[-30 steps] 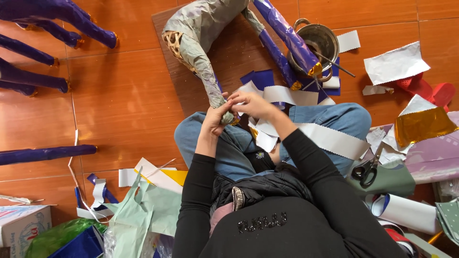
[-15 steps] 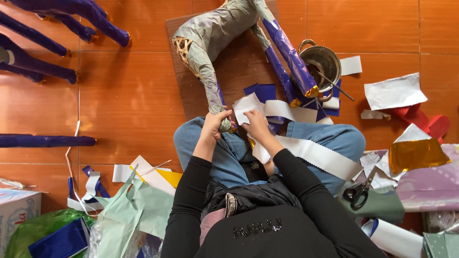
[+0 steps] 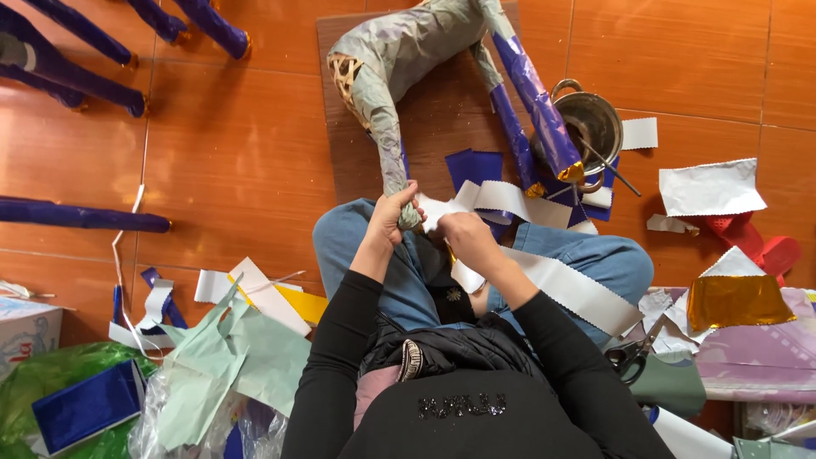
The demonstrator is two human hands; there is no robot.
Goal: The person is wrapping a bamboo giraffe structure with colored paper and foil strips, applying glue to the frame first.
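Note:
A paper-covered animal-shaped frame [image 3: 399,59] lies on a brown board [image 3: 442,127] in front of my knees. My left hand [image 3: 393,212] is closed around the end of its grey-green leg [image 3: 389,144]. Beside it, my right hand [image 3: 461,235] pinches a white paper strip with a zigzag edge [image 3: 510,200] and holds it against that leg end. Two other legs of the frame are wrapped in shiny purple paper [image 3: 535,102]. A second white strip [image 3: 578,293] lies across my right thigh.
A metal pot [image 3: 595,123] with a stick in it stands right of the board. Purple-wrapped sticks [image 3: 81,217] lie at the left. Paper scraps, gold foil [image 3: 735,302], scissors [image 3: 629,357] and pale green sheets [image 3: 212,365] litter the orange tiled floor.
The view has shifted, so the frame and hands sit lower and more central. My hands stay at the leg end, the right one still working the white strip there.

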